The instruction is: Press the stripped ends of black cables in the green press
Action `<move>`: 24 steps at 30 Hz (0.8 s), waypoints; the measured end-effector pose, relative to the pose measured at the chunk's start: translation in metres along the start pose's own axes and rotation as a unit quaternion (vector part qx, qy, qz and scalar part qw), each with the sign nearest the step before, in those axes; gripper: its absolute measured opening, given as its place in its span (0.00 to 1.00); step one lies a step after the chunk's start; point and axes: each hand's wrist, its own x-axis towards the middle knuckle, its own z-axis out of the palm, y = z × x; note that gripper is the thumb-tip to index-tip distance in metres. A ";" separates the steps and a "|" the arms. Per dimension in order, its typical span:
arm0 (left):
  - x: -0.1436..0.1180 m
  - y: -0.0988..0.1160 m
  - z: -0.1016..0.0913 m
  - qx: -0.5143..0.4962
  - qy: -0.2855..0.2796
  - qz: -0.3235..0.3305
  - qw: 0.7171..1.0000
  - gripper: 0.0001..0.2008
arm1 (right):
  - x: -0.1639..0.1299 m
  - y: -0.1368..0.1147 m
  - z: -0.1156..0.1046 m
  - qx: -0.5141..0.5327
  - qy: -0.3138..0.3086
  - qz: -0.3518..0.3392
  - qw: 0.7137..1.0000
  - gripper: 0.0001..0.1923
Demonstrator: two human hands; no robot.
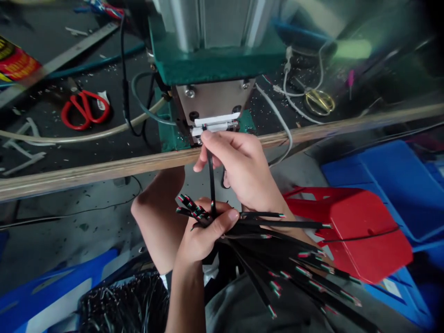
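Observation:
My left hand (204, 231) is wrapped round a bundle of black cables (256, 236), its thumb lying across the top. Red, green and white wire ends stick out of the cable tips on both sides of the fist. With thumb and fingers pinched, my right hand (239, 159) holds one black cable (211, 180) near its upper end. That end is at the slot of a green bench machine (215, 60), by white strips (215, 127) below a metal plate (215, 99). My fingertips partly hide the cable's tip.
Red-handled scissors (85, 110) and white offcuts lie left on the dark bench, whose wooden edge (138, 164) runs below the machine. Gold-handled scissors (319, 101) and grey cords lie right. Below stand a red stool (367, 231), blue bins (398, 185) and a heap of black cables (125, 300).

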 end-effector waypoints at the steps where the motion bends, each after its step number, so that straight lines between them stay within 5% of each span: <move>1: 0.000 0.001 -0.001 -0.005 0.007 -0.004 1.000 0.16 | 0.000 0.000 0.000 0.005 0.003 0.003 1.000 0.23; 12: -0.003 0.009 0.009 -0.051 0.039 -0.022 0.998 0.12 | 0.000 -0.005 0.005 0.047 0.013 0.031 0.998 0.18; 24: -0.003 0.014 0.007 -0.026 -0.039 -0.019 0.999 0.16 | 0.006 -0.007 0.007 0.037 0.021 0.040 0.998 0.23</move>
